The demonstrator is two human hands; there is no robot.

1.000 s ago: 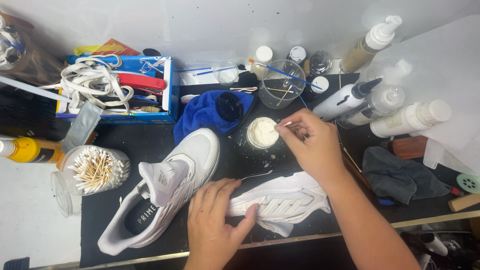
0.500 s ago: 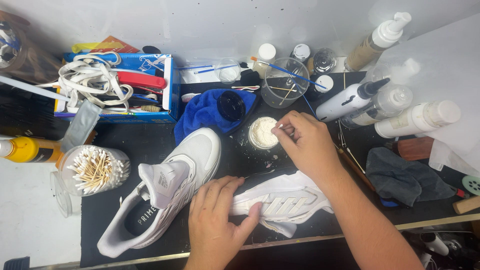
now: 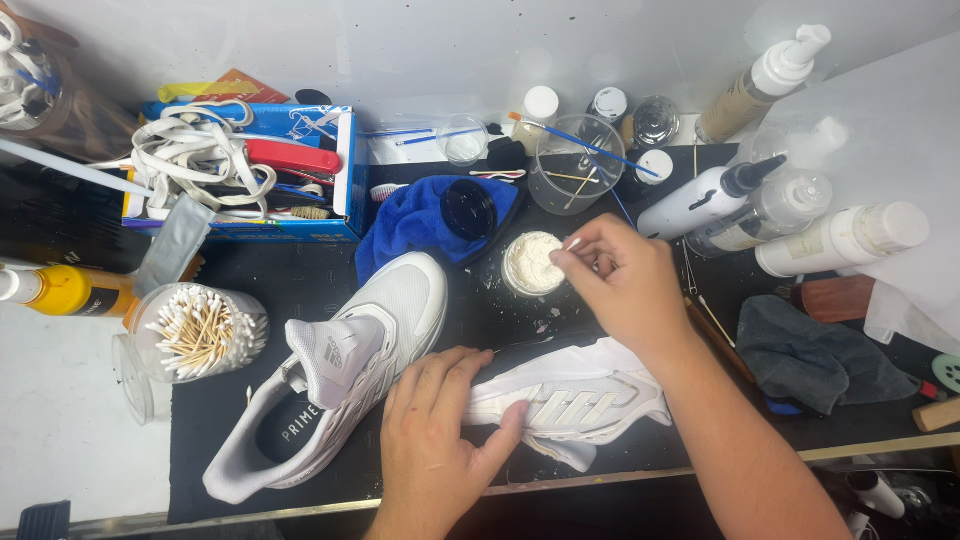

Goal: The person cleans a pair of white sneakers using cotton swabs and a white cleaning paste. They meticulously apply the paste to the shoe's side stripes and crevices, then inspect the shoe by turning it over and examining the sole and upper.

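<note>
Black work mat (image 3: 300,290) against a white wall; left hand (image 3: 440,440) presses the flat white shoe upper (image 3: 580,400), right hand (image 3: 620,280) fingers pinched on a swab at the small open jar of white cream (image 3: 532,263).

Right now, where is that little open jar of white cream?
In the head view the jar of white cream sits mid-table on the black mat, just beyond the white shoe, beside the blue cloth, with the right hand at its rim.

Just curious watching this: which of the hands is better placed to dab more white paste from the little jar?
Probably the right hand: it holds a swab tip at the open paste jar. The left hand is pressing down on the flattened white shoe.
</note>
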